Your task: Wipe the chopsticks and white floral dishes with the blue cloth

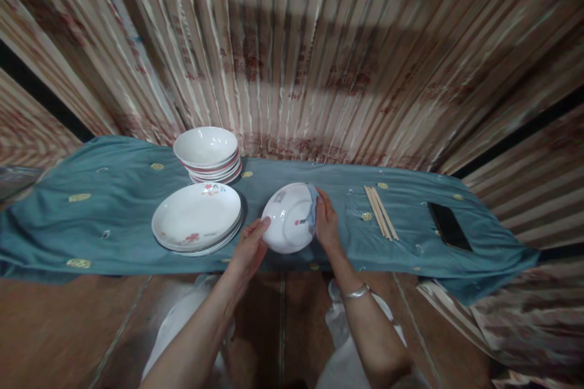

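A white plate (288, 226) is tilted up above the cloth-covered table, its underside with a foot ring and printed marks facing me. My left hand (250, 247) grips its lower left rim, thumb on the underside. At the right rim, my right hand (326, 216) presses a greyish-blue cloth (312, 209) against the plate, fingers curled around the edge. The plate's front face is hidden from me. To the left lies a stack of white plates (197, 217) with red flowers on the top one. Behind them stands a stack of white bowls (206, 147) with reddish bands.
Several pale wooden chopsticks (380, 213) lie on the right of the green tablecloth (337, 249). A black phone (449, 227) rests farther right. A pleated, patterned curtain (292, 61) hangs right behind the table.
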The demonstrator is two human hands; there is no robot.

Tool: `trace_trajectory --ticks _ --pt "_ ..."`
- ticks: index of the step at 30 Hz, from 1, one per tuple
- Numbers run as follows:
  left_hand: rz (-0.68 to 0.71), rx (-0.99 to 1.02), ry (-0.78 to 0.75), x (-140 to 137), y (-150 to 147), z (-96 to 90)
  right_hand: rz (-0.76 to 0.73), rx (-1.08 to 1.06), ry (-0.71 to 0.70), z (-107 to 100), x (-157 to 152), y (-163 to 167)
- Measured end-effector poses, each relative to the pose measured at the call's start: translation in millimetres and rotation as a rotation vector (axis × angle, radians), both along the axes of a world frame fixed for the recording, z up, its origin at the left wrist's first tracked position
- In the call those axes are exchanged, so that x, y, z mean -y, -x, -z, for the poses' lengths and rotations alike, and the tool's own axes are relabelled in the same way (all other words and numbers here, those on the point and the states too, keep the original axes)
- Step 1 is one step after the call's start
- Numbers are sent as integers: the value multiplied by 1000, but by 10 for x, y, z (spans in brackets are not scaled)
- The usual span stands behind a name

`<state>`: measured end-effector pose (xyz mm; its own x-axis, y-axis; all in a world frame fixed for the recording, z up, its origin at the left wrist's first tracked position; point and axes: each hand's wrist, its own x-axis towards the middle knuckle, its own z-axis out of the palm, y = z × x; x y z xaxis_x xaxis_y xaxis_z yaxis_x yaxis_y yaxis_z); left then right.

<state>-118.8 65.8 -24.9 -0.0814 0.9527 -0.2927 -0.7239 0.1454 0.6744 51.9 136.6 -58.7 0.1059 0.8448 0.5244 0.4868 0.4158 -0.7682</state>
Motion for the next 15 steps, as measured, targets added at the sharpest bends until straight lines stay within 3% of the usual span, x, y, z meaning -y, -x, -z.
trace_trajectory --ticks 6,15 --pt "41 -58 -53 37 -37 -32 15 31 -43 -95 70 -51" --pt "68 -51 -81 37 -68 -63 -38 498 -263 -437 385 262"
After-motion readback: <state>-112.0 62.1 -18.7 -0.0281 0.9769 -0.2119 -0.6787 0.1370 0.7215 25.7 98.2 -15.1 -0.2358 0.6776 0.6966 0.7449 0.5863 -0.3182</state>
